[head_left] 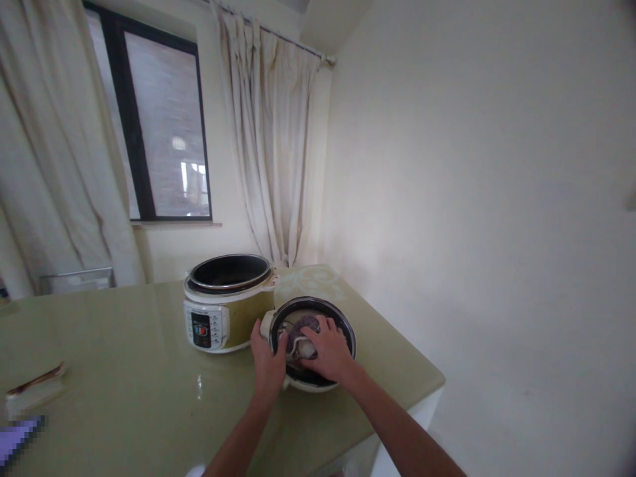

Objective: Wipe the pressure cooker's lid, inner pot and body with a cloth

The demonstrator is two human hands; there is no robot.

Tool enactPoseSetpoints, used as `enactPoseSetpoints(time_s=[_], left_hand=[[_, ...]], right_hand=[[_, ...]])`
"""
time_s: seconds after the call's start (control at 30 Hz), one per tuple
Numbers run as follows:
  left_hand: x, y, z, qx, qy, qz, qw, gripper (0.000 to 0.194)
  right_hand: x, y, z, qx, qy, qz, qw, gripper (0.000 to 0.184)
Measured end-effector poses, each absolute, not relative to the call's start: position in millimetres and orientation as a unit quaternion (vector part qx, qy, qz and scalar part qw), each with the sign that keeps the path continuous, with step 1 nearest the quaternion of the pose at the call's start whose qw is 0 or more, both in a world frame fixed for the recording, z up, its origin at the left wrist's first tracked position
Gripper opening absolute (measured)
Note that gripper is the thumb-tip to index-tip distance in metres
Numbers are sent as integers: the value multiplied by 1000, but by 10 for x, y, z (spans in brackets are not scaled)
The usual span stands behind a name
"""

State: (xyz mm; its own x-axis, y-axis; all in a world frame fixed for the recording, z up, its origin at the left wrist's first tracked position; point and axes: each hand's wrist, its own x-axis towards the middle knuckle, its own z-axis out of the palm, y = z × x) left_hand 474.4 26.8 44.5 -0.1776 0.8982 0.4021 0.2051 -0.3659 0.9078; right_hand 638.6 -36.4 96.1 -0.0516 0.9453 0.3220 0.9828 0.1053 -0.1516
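Observation:
A pressure cooker lid (318, 303) lies upside down on the table, its dark rim and inner side facing up. My left hand (269, 361) grips the lid's left edge by a pale handle, thumb over the rim. Inside the lid, my right hand (328, 349) is closed on a purple-grey and white cloth (298, 329), pressing it on the inner surface. Part of the cloth is hidden under the fingers. Left of the lid, close by, stands the electric pressure cooker (238, 321), uncovered, with a dark inner pot and a control panel on its front.
The glossy greenish table (134, 358) ends at a corner on the right, near the wall (487, 199). A small pale object with a brown edge (37, 384) and a purple item (17, 437) lie at the left. Curtains and a window are behind.

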Motion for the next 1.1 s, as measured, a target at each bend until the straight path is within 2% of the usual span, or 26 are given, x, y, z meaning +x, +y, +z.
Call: enactPoseSetpoints(time_s=[0.1,0.27,0.4,0.47,0.6,0.83,1.1], left_hand=[[4765,339,519,553,474,599,333,75],[4739,424,397,536,481,573,392,75],[4679,475,241,546,473,528,446,55],[4658,491,178,555,464,513,462,56],[4656,508,97,559,465,520,448,58],[4634,529,-11,567,492,523,404,43],[4567,621,4,615,475,491,395,44]], right_hand=[[6469,-400,914,-659,-724,-61,193,59],[6440,-485,838,-652,-720,-60,230,51],[6357,-505,732,-641,-731,-82,220,53],[6340,-486,652,-634,-740,-92,203,62],[6375,-414,526,-638,-740,-88,195,78],[6433,-369,504,-630,-745,-78,206,53],[6445,-297,485,-633,-733,-83,237,49]])
